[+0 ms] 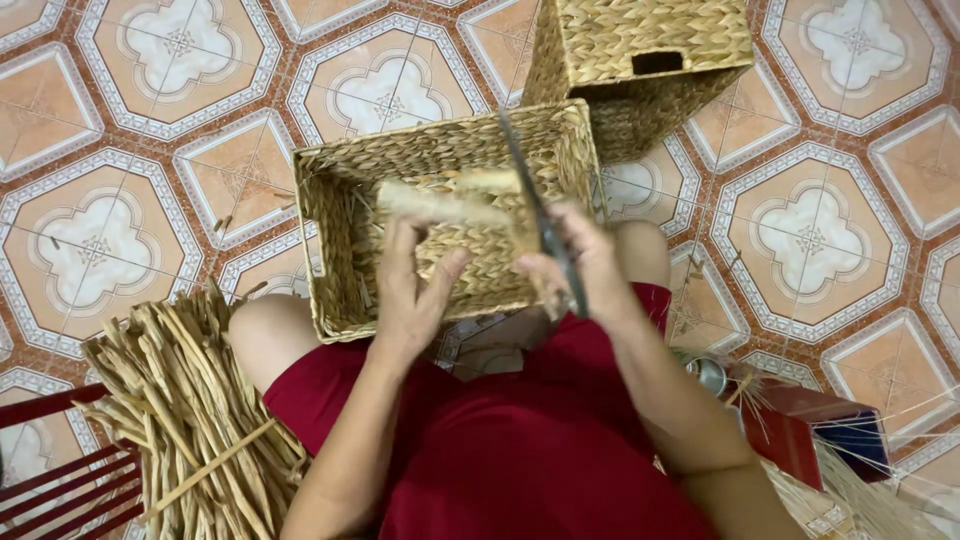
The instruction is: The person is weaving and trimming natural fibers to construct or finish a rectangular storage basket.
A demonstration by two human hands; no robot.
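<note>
— Where's the straw strand (440, 203)?
— Pinched in the left hand (415, 290), lying crosswise over the basket (340, 250).
— And the right hand (585, 265)?
— Closed around the scissors (540, 215), blades apparently pointing away, just beside the strand's end.

Bare arms, red clothing

The person wears a plain dark red garment (520, 440) that covers the lap and stops above the knees, which are bare. Both forearms are uncovered, with no sleeves showing. The left hand (415, 285) and right hand (580, 265) are bare.
</note>
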